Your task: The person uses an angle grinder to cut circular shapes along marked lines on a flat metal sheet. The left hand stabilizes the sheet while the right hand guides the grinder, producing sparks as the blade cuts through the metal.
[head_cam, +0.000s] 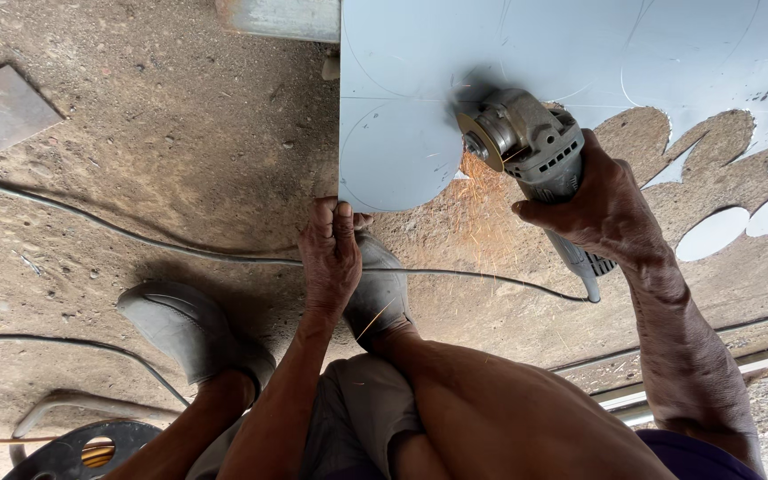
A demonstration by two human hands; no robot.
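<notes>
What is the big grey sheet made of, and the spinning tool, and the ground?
The grey sheet looks like thin metal, smooth and matte: sparks fly where it is cut. The grinder in the right hand seems to have a grey metal head and a plastic-looking body. The ground looks like packed dirt, rough and pebbly.

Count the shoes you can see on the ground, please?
2. One grey shoe stands on the dirt at lower left; the other shoe sits nearer the metal sheet, partly hidden behind the left hand.
</notes>
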